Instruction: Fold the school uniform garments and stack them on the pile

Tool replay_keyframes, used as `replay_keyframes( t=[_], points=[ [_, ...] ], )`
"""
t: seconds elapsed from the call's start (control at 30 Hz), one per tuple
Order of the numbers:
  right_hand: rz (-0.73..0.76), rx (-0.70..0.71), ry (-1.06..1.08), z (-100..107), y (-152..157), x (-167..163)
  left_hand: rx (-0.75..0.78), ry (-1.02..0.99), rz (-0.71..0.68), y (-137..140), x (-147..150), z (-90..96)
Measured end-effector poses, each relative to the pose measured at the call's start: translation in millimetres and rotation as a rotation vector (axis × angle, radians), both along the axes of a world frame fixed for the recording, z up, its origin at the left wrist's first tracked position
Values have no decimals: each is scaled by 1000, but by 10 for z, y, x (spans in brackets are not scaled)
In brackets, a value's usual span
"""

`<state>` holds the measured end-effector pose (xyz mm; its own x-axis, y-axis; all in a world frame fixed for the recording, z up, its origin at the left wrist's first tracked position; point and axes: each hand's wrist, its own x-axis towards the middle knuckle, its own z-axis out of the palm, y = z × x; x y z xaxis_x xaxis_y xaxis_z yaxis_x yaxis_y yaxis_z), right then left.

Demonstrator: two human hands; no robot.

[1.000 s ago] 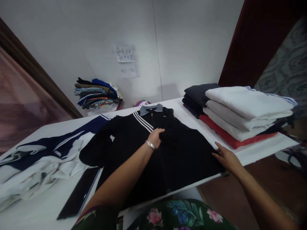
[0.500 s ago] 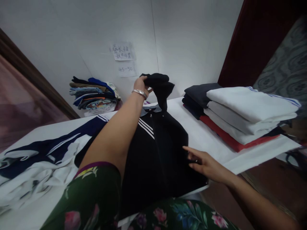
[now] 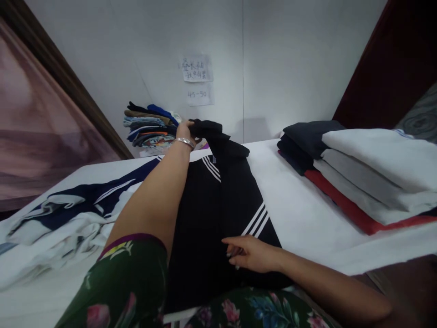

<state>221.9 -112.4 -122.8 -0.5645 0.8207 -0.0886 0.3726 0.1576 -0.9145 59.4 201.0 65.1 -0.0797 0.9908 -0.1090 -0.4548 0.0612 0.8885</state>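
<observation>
A black jacket with white stripes lies across the table in front of me, its right side turned inward. My left hand, with a silver bangle at the wrist, is closed on a bunched part of the jacket near its collar end and holds it raised off the table. Over the lower front, my right hand has its fingers and thumb curled on the dark cloth, just below a striped band. The fabric between those fingertips is hard to make out against the black.
On the right stands a stack of folded garments, white, grey, dark and red. Another folded pile sits at the back left. Loose navy and white clothes lie left on the white table. Handwritten papers hang on the wall.
My right hand has moved left, bringing the jacket's right side inward, and a striped band now shows there. The raised part has come lower and left with my left hand. The view has shifted.
</observation>
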Motion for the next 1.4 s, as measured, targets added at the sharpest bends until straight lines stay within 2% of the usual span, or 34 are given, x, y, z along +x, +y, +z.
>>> replay_keyframes(
  t=[0.07, 0.1, 0.17, 0.23, 0.33, 0.43, 0.53, 0.63, 0.73, 0.8, 0.87, 0.97, 1.03, 1.1, 1.17, 1.27, 1.4],
  points=[
    [-60, 83, 5, 78, 75, 106, -31, -25, -20, -29, -111, -127],
    [-107, 169, -30, 102, 133, 171, -44, -50, -36, -46, -163, -188],
    [-201, 372, -180, 88, 279, 298, -55, -106, -67, -85, -262, -292],
    [-246, 497, -401, -21, 426, 393, -53, -139, -80, -132, -350, -364],
    [-198, 481, -659, -271, 561, 463, -46, -106, -99, -231, -443, -400],
    [-178, 447, -679, -454, 583, 497, 42, 29, -157, -406, -452, -380],
    [-210, 387, -495, -493, 611, 549, 243, 273, -250, -727, -348, -405],
    [-382, 233, -122, -410, 760, 617, 431, 553, -449, -1237, -124, -591],
    [-610, -52, 321, -261, 1019, 688, 620, 857, -663, -1841, 155, -932],
    [-656, -285, 588, -170, 1196, 739, 664, 958, -844, -2169, 297, -1175],
    [-657, -450, 772, -114, 1333, 792, 677, 1001, -859, -2361, 349, -1383],
    [-690, -555, 869, -96, 1418, 857, 615, 1087, -607, -2418, 231, -1609],
    [-702, -616, 887, -102, 1395, 876, 500, 1147, -432, -2404, 67, -1732],
    [-688, -656, 912, -105, 1318, 865, 360, 1147, -328, -2423, -102, -1854],
    [-667, -667, 917, -104, 1190, 825, 238, 1077, -277, -2486, -225, -1968],
    [-622, -739, 858, -99, 900, 728, 58, 866, -259, -2594, -292, -2081],
    [-531, -812, 809, -82, 413, 588, -216, 506, -305, -2649, -241, -2078]
  ],
)
